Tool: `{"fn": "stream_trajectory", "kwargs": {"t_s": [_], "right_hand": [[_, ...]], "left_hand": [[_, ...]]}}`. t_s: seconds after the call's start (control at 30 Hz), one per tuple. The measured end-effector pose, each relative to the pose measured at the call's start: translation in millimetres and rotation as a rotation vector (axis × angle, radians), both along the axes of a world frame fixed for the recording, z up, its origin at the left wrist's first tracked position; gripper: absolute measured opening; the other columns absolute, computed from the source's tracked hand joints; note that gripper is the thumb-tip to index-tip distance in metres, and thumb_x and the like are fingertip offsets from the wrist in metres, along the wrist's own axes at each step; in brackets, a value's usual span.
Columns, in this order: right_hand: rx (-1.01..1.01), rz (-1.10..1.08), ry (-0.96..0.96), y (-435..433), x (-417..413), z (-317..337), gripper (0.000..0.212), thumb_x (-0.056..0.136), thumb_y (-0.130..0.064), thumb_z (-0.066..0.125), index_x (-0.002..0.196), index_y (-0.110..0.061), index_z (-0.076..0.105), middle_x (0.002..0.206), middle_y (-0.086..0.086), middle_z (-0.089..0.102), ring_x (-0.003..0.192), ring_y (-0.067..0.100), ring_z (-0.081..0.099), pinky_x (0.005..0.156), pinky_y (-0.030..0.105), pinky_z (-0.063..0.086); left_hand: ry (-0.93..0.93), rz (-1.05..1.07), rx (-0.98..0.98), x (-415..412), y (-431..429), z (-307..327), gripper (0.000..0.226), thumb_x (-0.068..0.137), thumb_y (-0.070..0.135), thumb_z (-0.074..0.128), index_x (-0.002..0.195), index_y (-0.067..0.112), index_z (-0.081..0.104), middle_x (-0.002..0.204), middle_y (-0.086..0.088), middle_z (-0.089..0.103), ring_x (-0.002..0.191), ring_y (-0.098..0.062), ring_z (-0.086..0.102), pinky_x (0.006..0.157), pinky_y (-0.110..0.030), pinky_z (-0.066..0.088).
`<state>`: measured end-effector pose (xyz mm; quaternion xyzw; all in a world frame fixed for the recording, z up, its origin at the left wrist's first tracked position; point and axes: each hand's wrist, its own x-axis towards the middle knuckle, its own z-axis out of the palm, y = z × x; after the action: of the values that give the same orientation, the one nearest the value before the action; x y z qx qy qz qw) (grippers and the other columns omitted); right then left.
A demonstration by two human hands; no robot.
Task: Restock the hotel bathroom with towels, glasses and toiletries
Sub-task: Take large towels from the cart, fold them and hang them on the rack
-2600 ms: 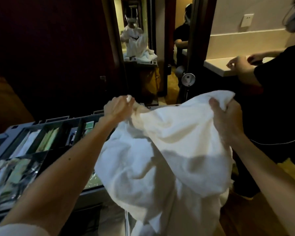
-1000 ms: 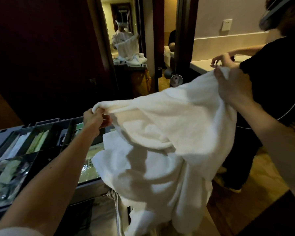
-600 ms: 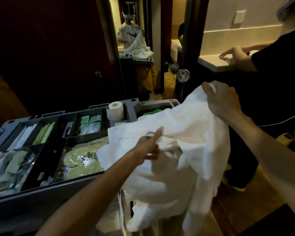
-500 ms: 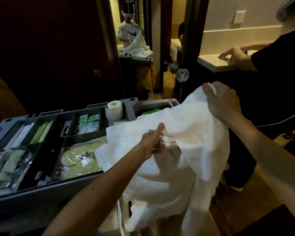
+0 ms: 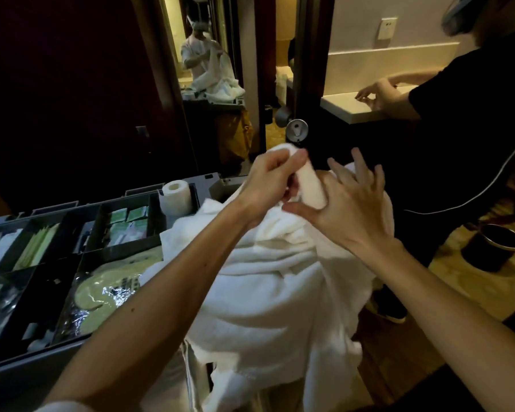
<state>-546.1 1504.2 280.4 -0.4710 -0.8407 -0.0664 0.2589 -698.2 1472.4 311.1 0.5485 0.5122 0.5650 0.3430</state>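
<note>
The left hand (image 5: 269, 178) is gripping a bunched fold of the white terry towel (image 5: 268, 281), which is lying heaped over the grey plastic housekeeping cart (image 5: 15, 382). The right hand (image 5: 351, 206), fingers spread, is touching that fold.

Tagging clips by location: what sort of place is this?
Probably a hotel room entry beside the bathroom: housekeeping cart with toiletry sachets and toilet roll, white towel, vanity counter through the doorway.

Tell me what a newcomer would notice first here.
A big white towel heaps at centre over the right end of the cart tray, whose left compartments hold toiletries. The left hand grips the towel's rolled edge while the right hand touches it with spread fingers; a person in black stands at right.
</note>
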Motion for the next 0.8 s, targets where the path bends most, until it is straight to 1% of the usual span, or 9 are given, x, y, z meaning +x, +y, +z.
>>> {"fn": "stream_trajectory", "kwargs": {"t_s": [0.13, 0.2, 0.27, 0.33, 0.4, 0.47, 0.53, 0.67, 0.8], "right_hand": [[0.112, -0.060, 0.119, 13, 7, 11, 0.057, 0.099, -0.054, 0.032, 0.110, -0.014, 0.070, 0.112, 0.010, 0.071, 0.135, 0.031, 0.043, 0.111, 0.056, 0.021], [0.004, -0.094, 0.208, 27, 22, 17, 0.048, 0.102, -0.043, 0.039, 0.107, -0.005, 0.068, 0.107, 0.017, 0.070, 0.117, 0.036, 0.057, 0.100, 0.047, 0.035], [-0.121, -0.098, 0.391, 41, 36, 17, 0.044, 0.101, -0.040, 0.045, 0.107, -0.002, 0.066, 0.102, 0.021, 0.068, 0.099, 0.039, 0.063, 0.082, 0.042, 0.044], [-0.175, -0.137, 0.498, 48, 40, 17, 0.046, 0.101, -0.043, 0.045, 0.112, -0.004, 0.066, 0.103, 0.019, 0.068, 0.097, 0.036, 0.064, 0.079, 0.041, 0.047], [-0.193, -0.180, 0.541, 51, 39, 15, 0.049, 0.101, -0.045, 0.044, 0.118, -0.003, 0.064, 0.109, 0.017, 0.068, 0.100, 0.033, 0.064, 0.082, 0.039, 0.049], [-0.215, -0.222, 0.594, 53, 42, 16, 0.049, 0.101, -0.043, 0.044, 0.123, -0.004, 0.063, 0.112, 0.016, 0.067, 0.102, 0.030, 0.064, 0.079, 0.031, 0.045], [-0.241, -0.271, 0.665, 59, 52, 16, 0.049, 0.101, -0.043, 0.045, 0.123, -0.004, 0.062, 0.111, 0.015, 0.067, 0.101, 0.029, 0.064, 0.076, 0.028, 0.042], [-0.301, -0.362, 0.748, 70, 64, 16, 0.055, 0.100, -0.046, 0.045, 0.122, 0.002, 0.060, 0.110, 0.018, 0.065, 0.100, 0.032, 0.064, 0.076, 0.035, 0.048], [-0.306, -0.402, 0.833, 70, 54, 29, 0.055, 0.101, -0.045, 0.045, 0.126, 0.003, 0.057, 0.117, 0.019, 0.064, 0.105, 0.032, 0.063, 0.081, 0.036, 0.050]], "left_hand": [[0.112, -0.086, 0.141, 16, 9, 5, 0.038, 0.106, 0.026, 0.043, 0.098, -0.005, 0.063, 0.084, -0.016, 0.066, 0.081, -0.039, 0.061, 0.074, -0.046, 0.050], [0.269, -0.096, 0.164, 12, 11, -25, 0.037, 0.102, 0.040, 0.046, 0.115, 0.010, 0.063, 0.109, -0.003, 0.068, 0.101, -0.025, 0.063, 0.088, -0.043, 0.051], [0.598, -0.114, 0.022, 5, 6, -77, 0.072, 0.086, 0.065, 0.053, 0.144, 0.023, 0.042, 0.146, -0.002, 0.047, 0.130, -0.017, 0.048, 0.108, -0.041, 0.042], [1.069, -0.066, -0.101, -3, 0, -130, 0.103, 0.072, 0.084, 0.048, 0.154, 0.029, 0.020, 0.160, -0.008, 0.027, 0.141, -0.028, 0.034, 0.113, -0.049, 0.033], [1.379, 0.003, -0.011, -9, -5, -162, 0.098, 0.069, 0.087, 0.042, 0.145, 0.025, 0.030, 0.146, -0.017, 0.045, 0.121, -0.038, 0.052, 0.096, -0.051, 0.047], [1.421, 0.016, 0.150, -20, -6, -170, 0.069, 0.083, 0.076, 0.043, 0.125, 0.021, 0.044, 0.112, -0.016, 0.062, 0.088, -0.035, 0.062, 0.072, -0.044, 0.055], [1.400, 0.013, 0.288, -40, -5, -162, 0.055, 0.096, 0.067, 0.035, 0.118, 0.018, 0.048, 0.096, -0.015, 0.065, 0.076, -0.034, 0.064, 0.060, -0.040, 0.056], [1.452, 0.097, 0.350, -99, -20, -107, 0.062, 0.098, 0.068, 0.019, 0.123, 0.019, 0.048, 0.096, -0.016, 0.069, 0.075, -0.034, 0.069, 0.058, -0.040, 0.058], [1.531, 0.306, 0.223, -187, -43, -65, 0.059, 0.096, 0.063, 0.033, 0.122, 0.014, 0.053, 0.098, -0.020, 0.068, 0.073, -0.038, 0.068, 0.057, -0.046, 0.057]]}}
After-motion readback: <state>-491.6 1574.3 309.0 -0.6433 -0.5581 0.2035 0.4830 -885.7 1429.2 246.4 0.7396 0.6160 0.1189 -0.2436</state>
